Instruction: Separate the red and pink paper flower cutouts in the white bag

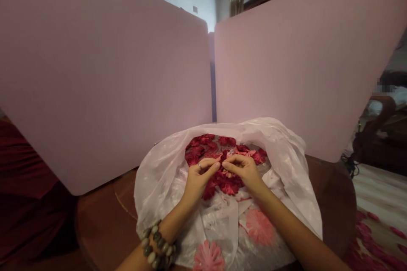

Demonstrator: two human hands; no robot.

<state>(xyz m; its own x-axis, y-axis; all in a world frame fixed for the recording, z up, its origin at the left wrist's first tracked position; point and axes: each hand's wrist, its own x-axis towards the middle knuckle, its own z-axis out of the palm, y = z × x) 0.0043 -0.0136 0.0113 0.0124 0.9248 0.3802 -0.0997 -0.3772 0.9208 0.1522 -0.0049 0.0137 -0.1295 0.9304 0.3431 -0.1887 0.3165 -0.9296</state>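
Note:
My left hand [202,174] and my right hand [244,170] meet over the opening of a white plastic bag [162,173]. Between their fingertips is a small dark red flower piece [224,155], pinched from both sides; its lower part is partly covered by the fingers. Several red flower pieces [231,186] with scalloped petals lie inside the bag just below and beyond my hands. Nearer to me, a pink flower piece [260,227] shows by my right forearm, and a second pink flower piece [209,256] sits at the front edge, right of my beaded left wrist.
The bag rests on a round brown table [104,216]. Two tall pale pink panels, one at left [111,71] and one at right [286,67], stand close behind it. Red pieces [370,237] are scattered on the floor at right. Dark red cloth [25,186] hangs at left.

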